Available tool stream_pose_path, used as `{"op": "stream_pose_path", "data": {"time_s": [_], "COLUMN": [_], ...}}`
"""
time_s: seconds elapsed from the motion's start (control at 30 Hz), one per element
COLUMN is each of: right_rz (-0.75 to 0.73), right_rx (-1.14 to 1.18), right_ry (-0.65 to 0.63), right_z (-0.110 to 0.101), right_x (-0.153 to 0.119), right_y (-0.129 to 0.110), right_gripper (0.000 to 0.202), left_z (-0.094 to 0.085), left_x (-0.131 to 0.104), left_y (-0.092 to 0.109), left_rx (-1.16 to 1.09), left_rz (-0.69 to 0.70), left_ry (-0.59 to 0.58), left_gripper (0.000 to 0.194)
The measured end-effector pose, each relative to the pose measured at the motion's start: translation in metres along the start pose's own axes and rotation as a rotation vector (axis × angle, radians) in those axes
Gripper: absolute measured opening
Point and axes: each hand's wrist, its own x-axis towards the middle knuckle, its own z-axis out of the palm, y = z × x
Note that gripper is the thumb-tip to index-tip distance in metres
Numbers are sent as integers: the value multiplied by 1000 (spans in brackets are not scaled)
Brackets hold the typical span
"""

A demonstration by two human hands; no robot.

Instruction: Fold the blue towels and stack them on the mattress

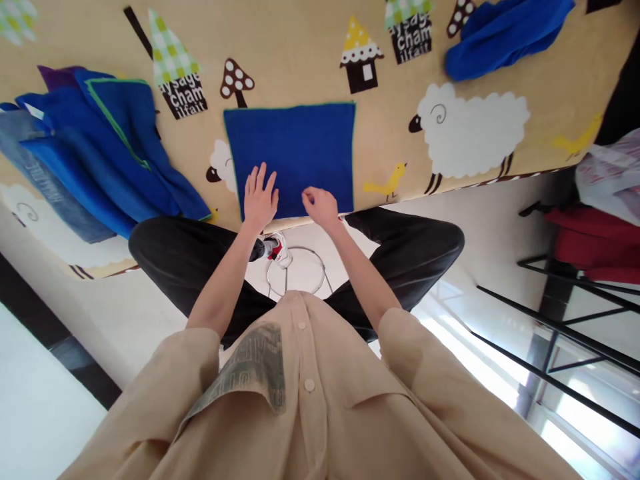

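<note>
A blue cloth (295, 147) with thin green edging lies flat and spread out in front of me, close to the table's near edge. On its lower left part rests my left hand (261, 200), palm down with the fingers stretched and spread. My right hand (321, 207) is over the cloth's lower right part, fingers curled in and thumb against the index finger. The cloth shows no fold there, and whatever those fingers may hold is hidden.
Several blue cloths (115, 153) lie heaped at the left of the table, and a crumpled blue cloth (505, 33) lies at the far right. A patterned tablecloth (310, 73) covers the table. Below it are a round stool frame (295, 270) and, at right, a black metal rack (590, 327).
</note>
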Motion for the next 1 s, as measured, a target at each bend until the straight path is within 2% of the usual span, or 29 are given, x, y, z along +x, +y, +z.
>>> {"op": "stream_pose_path", "data": {"time_s": [0.07, 0.1, 0.17, 0.23, 0.3, 0.37, 0.43, 0.53, 0.77, 1.0], "right_rz": [-103, -120, -91, -37, 31, 125, 211, 266, 219, 203], "right_rx": [-43, -76, -159, -234, -270, -271, -272, -292, -333, -319], "right_ry": [107, 136, 165, 187, 211, 200, 155, 115, 309, 348], "right_z": [14, 18, 19, 12, 1, -10, -15, -12, 11, 15], "right_x": [15, 21, 29, 30, 27, 24, 24, 27, 33, 34], "right_y": [-10, -8, 12, 41, 67, 81, 83, 80, 95, 100], "right_gripper": [51, 55, 62, 64, 64, 64, 63, 62, 67, 66], "left_z": [9, 13, 18, 20, 22, 24, 24, 22, 14, 16], "left_x": [12, 15, 18, 16, 14, 14, 15, 16, 17, 17], "left_y": [-6, -12, -27, -40, -49, -52, -51, -49, -44, -45], "left_rx": [-39, -49, -60, -65, -69, -71, -70, -64, -5, 30], "left_rz": [9, -12, -63, -90, -104, -119, -138, -163, -176, -168], "left_ry": [29, 38, 39, 28, 19, 7, -11, -41, -75, -54], "left_gripper": [63, 64, 67, 68, 69, 68, 69, 70, 70, 69]}}
